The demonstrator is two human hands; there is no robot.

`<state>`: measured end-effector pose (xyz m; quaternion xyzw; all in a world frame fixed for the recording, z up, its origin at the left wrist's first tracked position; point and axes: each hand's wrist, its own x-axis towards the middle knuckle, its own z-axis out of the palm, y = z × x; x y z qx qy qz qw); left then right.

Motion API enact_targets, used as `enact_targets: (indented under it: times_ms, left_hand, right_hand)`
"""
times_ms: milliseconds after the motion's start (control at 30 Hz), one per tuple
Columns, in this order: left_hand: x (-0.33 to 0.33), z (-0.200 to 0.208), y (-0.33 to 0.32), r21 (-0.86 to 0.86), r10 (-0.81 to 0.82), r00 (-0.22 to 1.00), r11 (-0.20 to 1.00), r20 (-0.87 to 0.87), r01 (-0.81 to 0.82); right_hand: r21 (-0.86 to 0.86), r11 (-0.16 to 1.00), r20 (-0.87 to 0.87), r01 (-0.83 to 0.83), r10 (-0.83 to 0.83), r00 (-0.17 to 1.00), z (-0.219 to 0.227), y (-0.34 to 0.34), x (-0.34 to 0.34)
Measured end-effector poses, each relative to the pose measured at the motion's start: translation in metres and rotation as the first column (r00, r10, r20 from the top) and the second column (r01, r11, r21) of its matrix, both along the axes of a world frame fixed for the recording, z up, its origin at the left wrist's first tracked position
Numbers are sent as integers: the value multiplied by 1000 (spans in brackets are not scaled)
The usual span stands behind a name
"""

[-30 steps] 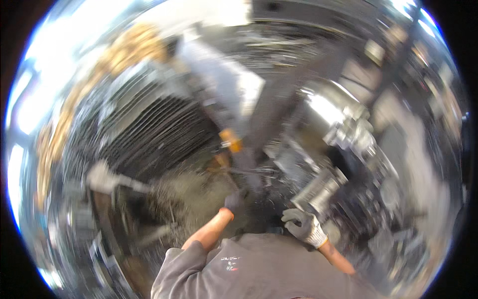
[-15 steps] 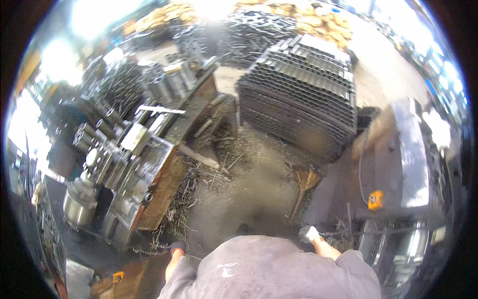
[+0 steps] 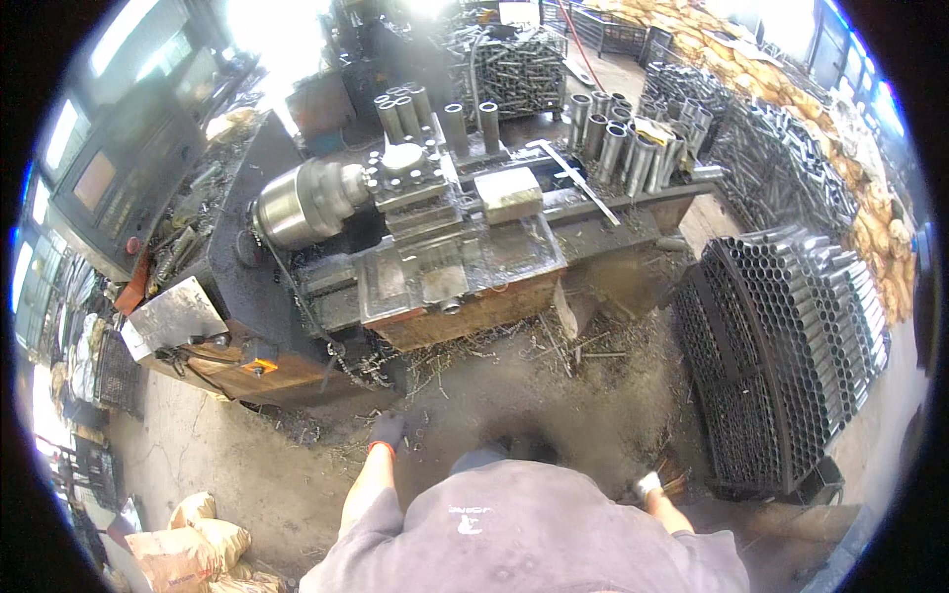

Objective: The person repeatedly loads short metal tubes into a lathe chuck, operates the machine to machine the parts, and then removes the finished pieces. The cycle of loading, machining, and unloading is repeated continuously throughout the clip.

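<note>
My left hand (image 3: 388,431) wears a dark glove with an orange cuff and hangs at my side over the swarf-strewn floor, holding nothing that I can see. My right hand (image 3: 647,485) wears a white glove and is mostly hidden by my grey-sleeved shoulder. It is low beside some reddish bristles (image 3: 674,472), and its grip is hidden. Ahead of me stands a metal lathe (image 3: 425,247) with its round chuck (image 3: 301,203) on the left. Several short steel tubes (image 3: 618,143) stand upright along its far side.
A tall stack of long steel tubes (image 3: 781,346) stands on end-view at my right. Metal shavings (image 3: 514,356) litter the floor under the lathe. A control cabinet (image 3: 129,168) is at the left, sacks (image 3: 193,544) lie at the lower left, and more tube bins (image 3: 514,64) are behind.
My view has swung round: the lathe, off to the left before, now lies straight ahead, and the tube stack has shifted to the right. Both hands stay low at my sides.
</note>
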<state>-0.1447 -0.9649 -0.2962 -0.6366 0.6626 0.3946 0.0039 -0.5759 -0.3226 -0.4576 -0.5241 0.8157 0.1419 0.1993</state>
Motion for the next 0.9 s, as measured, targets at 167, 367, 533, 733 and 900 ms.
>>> enact_targets:
  times_ms: [167,367,533,733,900]
  left_hand:
    - [83,51,-106,-497,453,867,715,-205,-491]
    - [133,129,-162,-603,592,709,422,-382,-677]
    - [168,108,-186,-644,460,818,519,-344,-562]
    - [232,74,-224,-606,187,941,726,-282,-326]
    - [76,37,-197,-830,78,963,528,257,178]
  right_hand:
    - [-24,637,530,771,-646,550,108,-107,-75]
    - [-241,683,495,690,-525,692,177,-204,-47]
    - [146,555,618,819,-697,363,211,-232,-9]
    - [241,606,548,758,-729,409,178,-202,-19]
    - [-27,929,104,370,-366,925,147,-170,-96]
